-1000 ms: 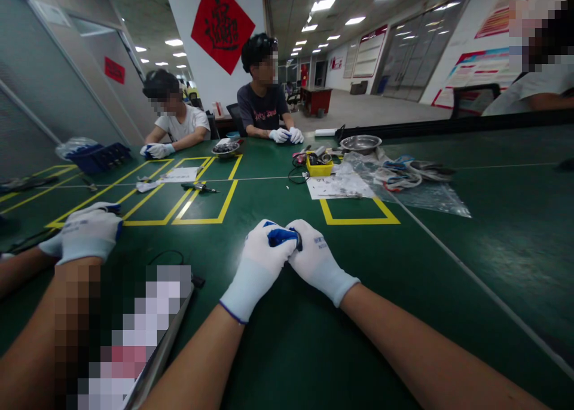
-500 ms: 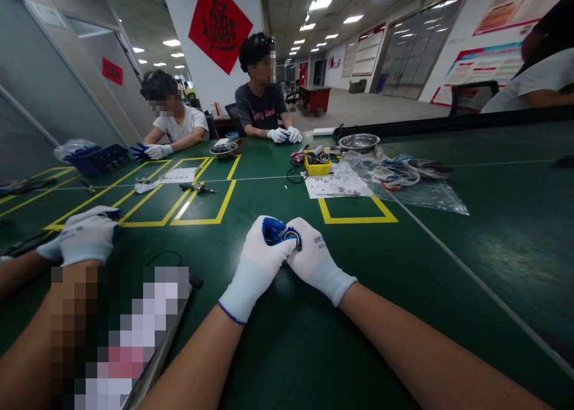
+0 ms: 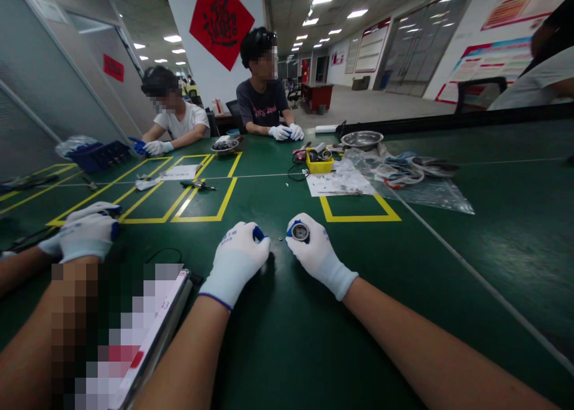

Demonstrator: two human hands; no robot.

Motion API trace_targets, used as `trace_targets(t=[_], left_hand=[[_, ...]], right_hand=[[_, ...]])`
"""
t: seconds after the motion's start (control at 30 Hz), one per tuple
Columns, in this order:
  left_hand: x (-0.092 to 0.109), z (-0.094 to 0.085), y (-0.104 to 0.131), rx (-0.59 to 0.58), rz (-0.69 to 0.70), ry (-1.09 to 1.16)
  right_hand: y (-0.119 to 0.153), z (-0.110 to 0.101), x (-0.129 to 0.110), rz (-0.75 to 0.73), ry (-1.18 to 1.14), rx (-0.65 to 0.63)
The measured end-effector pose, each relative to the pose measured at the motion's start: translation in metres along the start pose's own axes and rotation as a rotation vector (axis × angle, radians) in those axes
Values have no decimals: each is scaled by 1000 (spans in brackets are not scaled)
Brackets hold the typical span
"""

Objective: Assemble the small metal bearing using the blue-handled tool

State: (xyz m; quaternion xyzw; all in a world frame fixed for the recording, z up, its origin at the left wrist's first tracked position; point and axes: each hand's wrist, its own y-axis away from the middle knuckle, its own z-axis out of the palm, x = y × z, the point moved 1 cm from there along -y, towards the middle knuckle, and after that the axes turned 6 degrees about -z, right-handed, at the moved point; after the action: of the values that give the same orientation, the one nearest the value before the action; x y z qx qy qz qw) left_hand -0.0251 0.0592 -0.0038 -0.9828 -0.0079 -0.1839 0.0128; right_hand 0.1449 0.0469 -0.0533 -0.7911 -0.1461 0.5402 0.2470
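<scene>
My right hand [image 3: 314, 251], in a white glove with a blue palm, is closed around a round metal part [image 3: 299, 232]. Its open end faces me, showing a silvery rim and a dark inside. To its left, apart from it, my left hand [image 3: 240, 254] hangs low over the green table with thumb and fingers pinched together. What lies between those fingertips, if anything, is hidden. A tiny dark piece [image 3: 280, 239] sits on the tabletop between my two hands.
Beyond my hands are a yellow bin [image 3: 319, 164] of parts, white paper [image 3: 338, 184], a steel bowl [image 3: 362, 139] and a plastic bag [image 3: 442, 198]. A screwdriver-like tool [image 3: 198, 185] lies left. A co-worker's gloved hands [image 3: 87, 233] are close on my left.
My hands have come apart. The left one moved left and down, away from the round metal part, which stays in my right hand with its open end now showing. The tiny piece has come into view.
</scene>
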Motion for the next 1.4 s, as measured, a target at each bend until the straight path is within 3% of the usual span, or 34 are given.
trace_targets(t=[0.13,0.47,0.8,0.93,1.07,1.4], left_hand=[[2,-1,6,-75,-36,-155],[17,2,13,-168,-22,-288],[16,0,14,-205,-53,-285],[18,4,13,-119,-28,-169],[18,17,9,-61,105,-102],[25,30,2,-31,218,-164]], right_hand=[[0,0,-1,7,1,-2],[1,0,-7,4,18,-66],[0,1,-4,10,39,-19],[-1,2,1,37,20,58],[-4,3,5,51,8,125],[-4,6,5,50,-20,78]])
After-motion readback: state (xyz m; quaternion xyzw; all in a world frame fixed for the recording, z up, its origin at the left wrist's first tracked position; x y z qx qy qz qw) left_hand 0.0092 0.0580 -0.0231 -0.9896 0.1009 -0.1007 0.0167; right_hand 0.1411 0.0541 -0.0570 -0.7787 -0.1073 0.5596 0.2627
